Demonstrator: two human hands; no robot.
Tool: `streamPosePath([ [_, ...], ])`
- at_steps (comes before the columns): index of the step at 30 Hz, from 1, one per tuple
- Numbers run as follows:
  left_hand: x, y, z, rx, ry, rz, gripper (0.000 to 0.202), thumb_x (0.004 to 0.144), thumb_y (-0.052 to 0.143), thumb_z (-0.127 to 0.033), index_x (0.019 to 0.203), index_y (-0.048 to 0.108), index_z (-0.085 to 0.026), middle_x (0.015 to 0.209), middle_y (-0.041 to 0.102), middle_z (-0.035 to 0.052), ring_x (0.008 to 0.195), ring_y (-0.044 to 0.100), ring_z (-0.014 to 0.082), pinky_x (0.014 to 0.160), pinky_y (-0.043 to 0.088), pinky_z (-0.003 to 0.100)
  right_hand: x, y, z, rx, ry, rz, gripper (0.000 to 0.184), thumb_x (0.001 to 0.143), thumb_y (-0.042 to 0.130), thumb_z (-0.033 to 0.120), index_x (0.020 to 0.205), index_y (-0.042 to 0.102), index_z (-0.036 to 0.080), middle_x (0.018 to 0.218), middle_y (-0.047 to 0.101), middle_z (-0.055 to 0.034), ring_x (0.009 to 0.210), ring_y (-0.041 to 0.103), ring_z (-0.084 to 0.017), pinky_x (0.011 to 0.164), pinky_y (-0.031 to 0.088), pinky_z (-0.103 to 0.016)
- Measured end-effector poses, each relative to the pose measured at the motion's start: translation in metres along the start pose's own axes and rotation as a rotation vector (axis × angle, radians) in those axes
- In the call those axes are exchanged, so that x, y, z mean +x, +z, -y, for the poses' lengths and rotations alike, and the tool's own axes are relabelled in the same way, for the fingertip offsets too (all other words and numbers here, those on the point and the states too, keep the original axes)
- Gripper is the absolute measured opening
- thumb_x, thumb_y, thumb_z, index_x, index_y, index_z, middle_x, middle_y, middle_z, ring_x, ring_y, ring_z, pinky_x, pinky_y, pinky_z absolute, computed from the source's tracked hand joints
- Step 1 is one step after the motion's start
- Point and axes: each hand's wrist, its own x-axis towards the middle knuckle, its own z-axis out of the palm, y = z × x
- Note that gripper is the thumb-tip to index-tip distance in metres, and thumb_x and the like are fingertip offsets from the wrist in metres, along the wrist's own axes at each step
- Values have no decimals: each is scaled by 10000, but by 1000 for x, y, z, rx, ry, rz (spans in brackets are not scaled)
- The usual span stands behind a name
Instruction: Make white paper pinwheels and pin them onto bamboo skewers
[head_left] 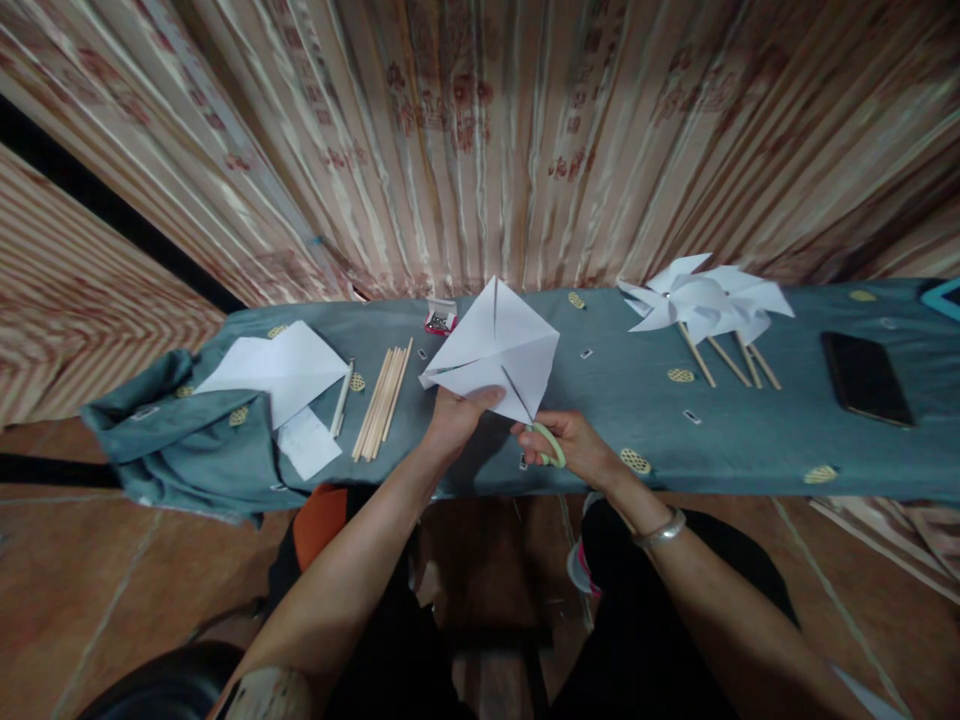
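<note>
A square white sheet of paper [517, 350], creased and slit in from its corners, is held up over the table. My left hand [456, 418] grips its lower left edge, with the thumb on top. In my right hand [574, 445] is a pair of scissors [553, 446] with pale green handles; its blades lie at the paper's near corner, on a slit there. Just beyond the paper's left side stands a small open red box [440, 318] of tiny metal pieces. Thin wooden sticks [384, 405] lie to the left of my left hand.
White paper pinwheels [709, 300] on sticks lie at the right, with a dark phone [868, 378] beyond them. More white paper [289, 365], a pen [343, 398] and a small slip [309, 443] lie left. A green cloth [622, 400] covers the narrow table; a curtain [480, 150] hangs behind.
</note>
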Motion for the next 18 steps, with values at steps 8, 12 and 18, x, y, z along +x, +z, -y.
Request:
streamPosePath([
  [8, -1, 0, -1, -19, -30, -4, 370, 509, 806, -224, 842, 659, -160, 829, 707, 30, 760, 625, 196, 754, 498, 337, -1, 1, 3, 2, -5, -9, 454, 481, 895, 497, 715, 716, 151, 509, 623, 27, 444, 528, -75, 453, 405, -207],
  [12, -1, 0, -1, -38, -53, 13, 369, 513, 806, -216, 848, 663, -153, 844, 709, 35, 772, 631, 201, 763, 497, 345, 0, 1, 0, -3, -7, -11, 454, 502, 885, 508, 739, 722, 156, 522, 629, 22, 467, 543, -82, 464, 416, -208],
  [18, -1, -1, 1, -28, -39, 11, 371, 509, 811, -221, 843, 665, -154, 847, 712, 38, 780, 632, 204, 767, 499, 347, 0, 0, 1, -47, -32, -4, 453, 535, 862, 541, 728, 728, 153, 506, 613, 24, 449, 505, -70, 443, 387, -203],
])
